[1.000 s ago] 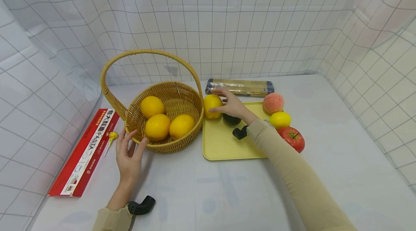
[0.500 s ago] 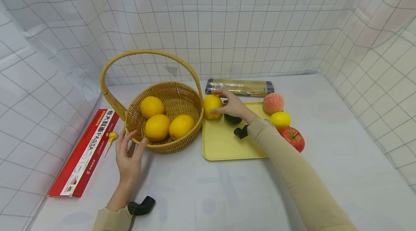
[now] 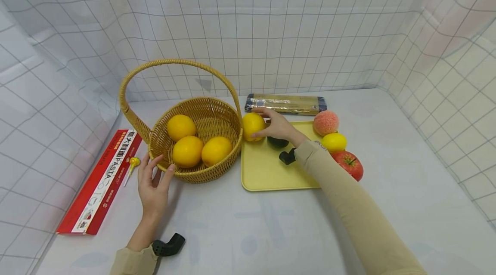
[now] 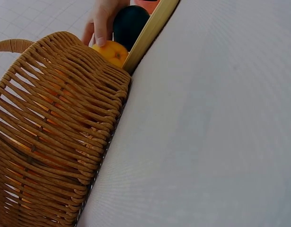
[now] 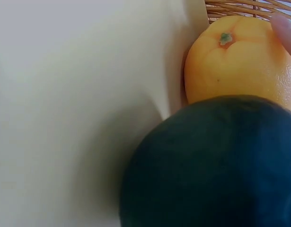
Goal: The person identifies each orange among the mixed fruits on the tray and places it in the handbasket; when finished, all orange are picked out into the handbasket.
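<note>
At the left of the tray, my right hand (image 3: pixel 280 126) holds an orange (image 3: pixel 252 126) between thumb and fingers, beside the basket. Under that hand sits a dark green round fruit (image 3: pixel 277 142), partly hidden; it fills much of the right wrist view. My left hand (image 3: pixel 153 191) touches the near left side of the wicker basket (image 3: pixel 207 174) with thumb and fingers spread. Inside the basket lie three oranges (image 3: pixel 188 151). In the left wrist view, the woven wall hides most of them, while a fingertip shows on the held orange (image 4: pixel 116 51).
The yellow tray (image 3: pixel 267 176) carries a peach (image 3: pixel 326 122), a lemon (image 3: pixel 334 142) and a red apple (image 3: pixel 348 165) along its right side. Behind it lies a noodle packet (image 3: pixel 286 103). A red pasta box (image 3: pixel 101 182) and a lollipop (image 3: pixel 133 163) lie left of the basket.
Almost nothing differs. The right hand has shifted very slightly at the orange, and the left hand stays at the basket.
</note>
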The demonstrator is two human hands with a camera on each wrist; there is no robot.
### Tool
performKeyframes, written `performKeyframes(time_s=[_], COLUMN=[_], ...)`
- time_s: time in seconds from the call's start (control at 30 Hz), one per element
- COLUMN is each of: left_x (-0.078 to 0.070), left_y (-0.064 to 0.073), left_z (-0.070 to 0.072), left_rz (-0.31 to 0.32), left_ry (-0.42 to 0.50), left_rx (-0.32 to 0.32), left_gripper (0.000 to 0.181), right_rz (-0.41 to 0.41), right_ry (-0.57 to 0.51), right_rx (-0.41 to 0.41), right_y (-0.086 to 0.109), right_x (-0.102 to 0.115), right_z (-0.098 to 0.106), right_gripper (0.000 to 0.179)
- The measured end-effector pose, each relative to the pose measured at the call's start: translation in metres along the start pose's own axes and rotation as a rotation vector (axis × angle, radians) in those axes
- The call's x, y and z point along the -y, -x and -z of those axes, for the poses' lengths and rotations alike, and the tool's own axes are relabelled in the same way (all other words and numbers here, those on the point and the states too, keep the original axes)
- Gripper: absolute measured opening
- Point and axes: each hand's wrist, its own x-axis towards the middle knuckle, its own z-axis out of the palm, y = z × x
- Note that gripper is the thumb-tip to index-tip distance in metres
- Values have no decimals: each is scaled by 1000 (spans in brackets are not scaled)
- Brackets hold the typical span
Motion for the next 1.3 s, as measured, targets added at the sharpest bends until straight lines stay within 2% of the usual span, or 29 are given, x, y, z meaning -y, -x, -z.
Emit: performKeyframes(time_s=[0.37, 0.67, 1.03, 1.17, 1.3], left_x=[2, 2, 1, 0, -1], left_y=[0, 1, 0, 0, 1], left_z=[0, -1, -1, 0, 0], left_rz=[-22, -25, -22, -12, -13], left_ry=[7, 5, 6, 5, 11], left_rx=[0, -2, -1, 1, 0], left_gripper=[37, 37, 37, 38, 37], right_rz=[7, -19, -19, -17, 15], right_ry=[29, 5, 99, 69, 3], right_rx=[-1, -3, -61, -96, -117], right_y=[0, 1, 3, 5, 11], right_x=[-1, 0, -3, -3, 6], right_z=[0, 1, 0, 4, 15], right_gripper=[81, 81, 78, 78, 78])
